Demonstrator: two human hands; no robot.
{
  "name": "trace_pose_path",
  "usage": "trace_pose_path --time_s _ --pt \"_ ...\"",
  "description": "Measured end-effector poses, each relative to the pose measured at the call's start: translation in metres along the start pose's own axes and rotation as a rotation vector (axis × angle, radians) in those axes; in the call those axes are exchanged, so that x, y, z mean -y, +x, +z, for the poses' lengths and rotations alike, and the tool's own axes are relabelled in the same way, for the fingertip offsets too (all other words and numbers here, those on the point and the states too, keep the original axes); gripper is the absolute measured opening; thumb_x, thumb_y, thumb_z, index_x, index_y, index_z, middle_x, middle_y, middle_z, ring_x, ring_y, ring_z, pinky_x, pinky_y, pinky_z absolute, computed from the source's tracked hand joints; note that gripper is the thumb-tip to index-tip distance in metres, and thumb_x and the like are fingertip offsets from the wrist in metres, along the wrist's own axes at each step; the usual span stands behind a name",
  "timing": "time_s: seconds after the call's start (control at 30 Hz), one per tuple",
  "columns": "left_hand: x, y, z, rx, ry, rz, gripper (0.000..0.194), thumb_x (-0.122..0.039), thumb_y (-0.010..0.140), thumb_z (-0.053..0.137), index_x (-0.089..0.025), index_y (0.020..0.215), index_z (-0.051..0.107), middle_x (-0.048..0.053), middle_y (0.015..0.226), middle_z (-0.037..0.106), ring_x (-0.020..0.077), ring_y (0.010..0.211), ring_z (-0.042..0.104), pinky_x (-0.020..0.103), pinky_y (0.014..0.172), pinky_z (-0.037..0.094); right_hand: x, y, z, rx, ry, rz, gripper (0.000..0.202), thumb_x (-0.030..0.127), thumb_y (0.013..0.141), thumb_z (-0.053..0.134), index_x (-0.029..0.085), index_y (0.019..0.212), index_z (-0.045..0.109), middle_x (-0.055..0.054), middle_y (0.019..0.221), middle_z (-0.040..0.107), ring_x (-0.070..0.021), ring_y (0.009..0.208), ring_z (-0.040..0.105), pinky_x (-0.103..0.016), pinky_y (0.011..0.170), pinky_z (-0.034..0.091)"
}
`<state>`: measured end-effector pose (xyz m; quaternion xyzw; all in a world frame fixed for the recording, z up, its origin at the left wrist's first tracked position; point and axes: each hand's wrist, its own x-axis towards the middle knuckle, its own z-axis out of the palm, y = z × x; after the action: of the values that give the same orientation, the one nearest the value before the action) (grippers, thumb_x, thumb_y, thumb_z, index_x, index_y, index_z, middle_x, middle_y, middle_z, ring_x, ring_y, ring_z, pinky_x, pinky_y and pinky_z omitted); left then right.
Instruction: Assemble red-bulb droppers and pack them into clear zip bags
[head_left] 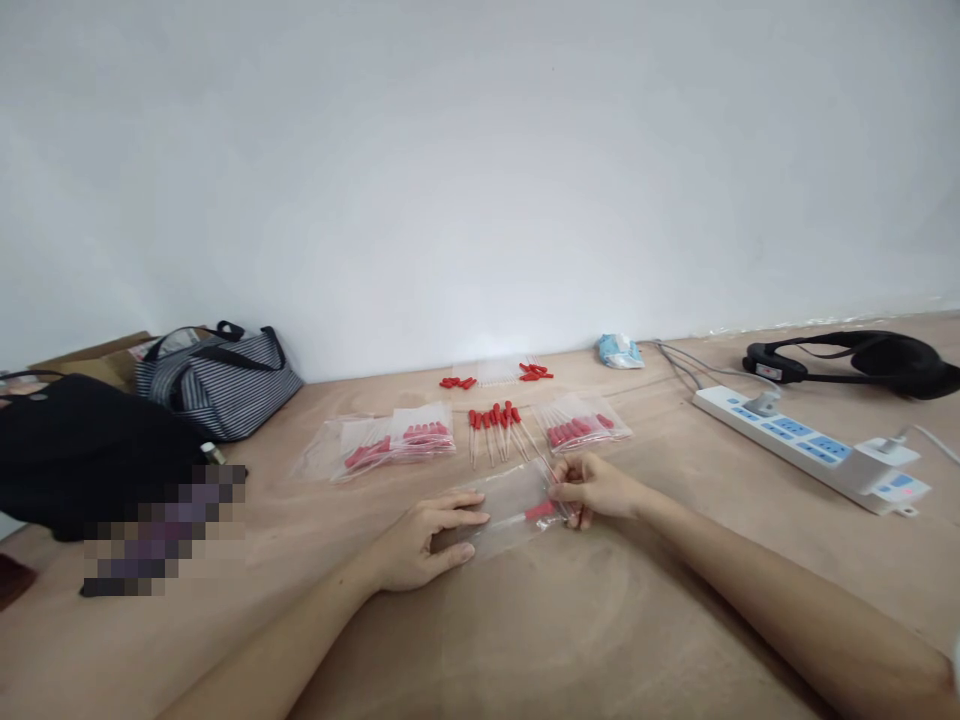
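A clear plastic bag (502,507) lies on the table between my hands, with a red-ended clear dropper (538,511) inside it. My left hand (431,540) rests at the bag's left edge, fingers apart and lying on it. My right hand (592,490) pinches the bag's right end near the red bulb; its fingertips are partly hidden. Just beyond the bag, several loose red-ended droppers (495,418) lie side by side. Filled bags of droppers sit to the left (427,432) and right (581,424) of them.
More red-ended droppers (536,372) lie by the wall. A striped bag (225,380) and black bag (90,450) stand left. On the right are a power strip (795,440), a black strapped device (900,362) and cables. A blue crumpled item (620,351) is at the back.
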<state>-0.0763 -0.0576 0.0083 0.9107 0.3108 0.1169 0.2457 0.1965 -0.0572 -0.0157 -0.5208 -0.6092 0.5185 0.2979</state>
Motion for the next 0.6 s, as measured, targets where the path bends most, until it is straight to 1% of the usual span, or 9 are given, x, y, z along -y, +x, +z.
trace_pose_path --time_s 0.03,0.07,0.13,0.2,0.27,0.33,0.47,0.53,0.6 --pt "0.000 0.000 0.000 -0.001 -0.004 0.001 0.035 -0.032 0.080 0.051 -0.028 0.115 0.054 0.003 0.130 0.045 0.0226 0.119 0.041 0.041 0.099 0.032 0.000 0.002 -0.002 -0.064 -0.041 0.008 0.023 0.034 0.065 0.062 0.019 0.072 0.045 0.006 0.050 0.051 -0.0078 0.038 0.046 -0.020 0.039 0.035" --pt "0.000 0.000 0.000 -0.001 -0.005 0.002 0.035 -0.032 0.080 0.051 -0.028 0.115 0.054 0.003 0.130 0.045 0.0227 0.119 0.041 0.041 0.099 0.032 0.002 0.004 -0.006 -0.140 -0.100 -0.021 0.022 0.028 0.063 0.063 0.019 0.073 0.046 0.006 0.051 0.051 -0.0075 0.039 0.046 -0.019 0.038 0.034" --pt "-0.001 0.000 0.000 0.003 -0.003 0.002 0.035 -0.031 0.081 0.051 -0.027 0.115 0.054 0.004 0.130 0.045 0.0225 0.119 0.041 0.041 0.099 0.032 0.007 0.011 -0.013 -0.270 -0.242 -0.131 0.016 0.022 0.062 0.062 0.018 0.069 0.048 0.004 0.053 0.053 -0.0078 0.044 0.048 -0.019 0.042 0.035" --pt "-0.001 0.000 -0.001 0.006 0.003 0.000 0.035 -0.030 0.081 0.050 -0.027 0.115 0.054 0.004 0.130 0.045 0.0224 0.119 0.040 0.041 0.099 0.032 0.014 0.021 -0.019 -0.349 -0.387 -0.182 0.008 0.020 0.065 0.058 0.017 0.063 0.051 0.001 0.057 0.056 -0.0097 0.052 0.051 -0.020 0.047 0.037" --pt "-0.002 0.000 -0.001 0.005 0.005 0.002 0.035 -0.030 0.080 0.050 -0.027 0.115 0.054 0.004 0.129 0.046 0.0227 0.119 0.040 0.041 0.099 0.032 0.022 0.035 -0.021 -0.403 -0.519 -0.147 0.004 0.018 0.067 0.055 0.017 0.063 0.054 -0.002 0.063 0.060 -0.0116 0.058 0.055 -0.021 0.052 0.038" --pt "-0.001 0.000 -0.001 0.004 0.001 0.008 0.035 -0.029 0.080 0.050 -0.027 0.116 0.054 0.004 0.129 0.046 0.0229 0.119 0.040 0.042 0.099 0.032 0.028 0.051 -0.019 -0.452 -0.604 -0.098 0.004 0.014 0.067 0.054 0.015 0.068 0.058 -0.005 0.071 0.064 -0.0138 0.066 0.057 -0.022 0.058 0.040" --pt "-0.001 -0.001 -0.001 0.004 -0.003 0.009 0.035 -0.029 0.080 0.050 -0.027 0.116 0.053 0.004 0.130 0.045 0.0229 0.119 0.040 0.042 0.099 0.032 0.033 0.081 -0.008 -0.511 -0.648 -0.036 0.021 0.015 0.068 0.055 0.010 0.088 0.058 -0.014 0.089 0.064 -0.0205 0.082 0.059 -0.025 0.066 0.041" --pt "-0.002 -0.001 -0.001 0.005 -0.004 0.008 0.035 -0.029 0.080 0.050 -0.026 0.115 0.054 0.005 0.129 0.046 0.0231 0.119 0.041 0.042 0.098 0.032 0.033 0.092 -0.002 -0.531 -0.663 0.002 0.030 0.016 0.069 0.056 0.008 0.097 0.054 -0.017 0.093 0.062 -0.0239 0.087 0.058 -0.027 0.068 0.042" --pt "-0.004 -0.001 -0.002 0.003 -0.005 0.006 0.035 -0.030 0.080 0.051 -0.026 0.114 0.055 0.005 0.129 0.046 0.0235 0.119 0.041 0.042 0.098 0.033 0.033 0.100 0.004 -0.542 -0.674 0.037 0.032 0.015 0.070 0.055 0.007 0.101 0.053 -0.020 0.094 0.061 -0.0266 0.090 0.058 -0.029 0.069 0.042"
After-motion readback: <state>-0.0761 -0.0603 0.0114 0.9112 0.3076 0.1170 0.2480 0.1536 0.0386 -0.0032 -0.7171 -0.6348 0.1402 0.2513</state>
